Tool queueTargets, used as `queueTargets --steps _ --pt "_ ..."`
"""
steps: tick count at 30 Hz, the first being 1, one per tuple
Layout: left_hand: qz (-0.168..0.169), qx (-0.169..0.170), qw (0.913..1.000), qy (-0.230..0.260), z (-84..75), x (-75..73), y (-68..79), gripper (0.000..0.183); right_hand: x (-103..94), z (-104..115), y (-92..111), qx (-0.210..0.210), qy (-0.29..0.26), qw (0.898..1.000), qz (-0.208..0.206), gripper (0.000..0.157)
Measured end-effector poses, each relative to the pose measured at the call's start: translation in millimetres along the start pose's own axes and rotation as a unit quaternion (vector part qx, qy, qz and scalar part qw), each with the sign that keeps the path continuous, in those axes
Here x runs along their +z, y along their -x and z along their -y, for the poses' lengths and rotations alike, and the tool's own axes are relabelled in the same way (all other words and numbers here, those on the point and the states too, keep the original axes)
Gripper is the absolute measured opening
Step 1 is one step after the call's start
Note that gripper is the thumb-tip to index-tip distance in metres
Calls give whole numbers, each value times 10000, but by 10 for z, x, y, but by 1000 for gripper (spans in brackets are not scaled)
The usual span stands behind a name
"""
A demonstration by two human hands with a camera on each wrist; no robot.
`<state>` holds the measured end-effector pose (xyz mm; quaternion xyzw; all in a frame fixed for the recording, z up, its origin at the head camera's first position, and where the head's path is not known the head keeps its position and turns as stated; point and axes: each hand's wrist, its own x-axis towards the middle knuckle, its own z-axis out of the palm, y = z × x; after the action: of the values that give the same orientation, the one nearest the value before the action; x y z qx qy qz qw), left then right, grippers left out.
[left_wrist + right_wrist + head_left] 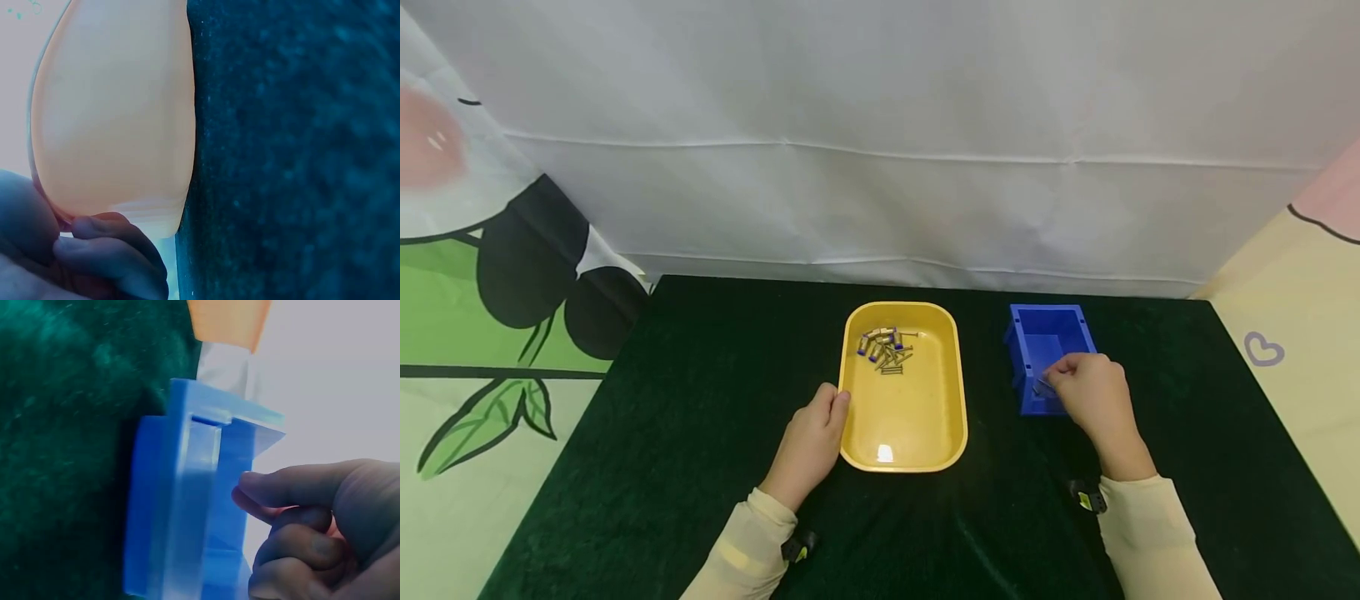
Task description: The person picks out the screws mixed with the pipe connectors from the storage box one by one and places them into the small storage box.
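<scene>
On the left side of the yellow tray [902,425], my left hand [811,437] grips the rim, thumb on top. The left wrist view shows its curled fingers [115,259] against the tray's outer wall [119,125]. Small metal screws [891,358] and brass-coloured pieces with blue ends [876,350] lie in a loose pile toward the tray's far end. My right hand [1093,396] is over the near part of a blue bin [1018,354], thumb and forefinger pinched together. A thin metal screw [1043,385] shows right at those fingertips; the right wrist view hides it.
Dark green cloth [737,358] covers the table under both containers. A white cloth backdrop [850,208] hangs behind the far table edge, with printed cloth on either side. The blue bin stands to the right of the tray, with a gap of cloth between them.
</scene>
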<state>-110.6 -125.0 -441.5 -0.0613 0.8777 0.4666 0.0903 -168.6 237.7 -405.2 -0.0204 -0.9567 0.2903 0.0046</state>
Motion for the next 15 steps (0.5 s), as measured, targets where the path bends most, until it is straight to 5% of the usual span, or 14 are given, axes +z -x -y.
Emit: queueTargets --steps 15 --pt "30 7 10000 59 -6 -3 2 26 -70 189 67 -191 -120 9993 -311 23"
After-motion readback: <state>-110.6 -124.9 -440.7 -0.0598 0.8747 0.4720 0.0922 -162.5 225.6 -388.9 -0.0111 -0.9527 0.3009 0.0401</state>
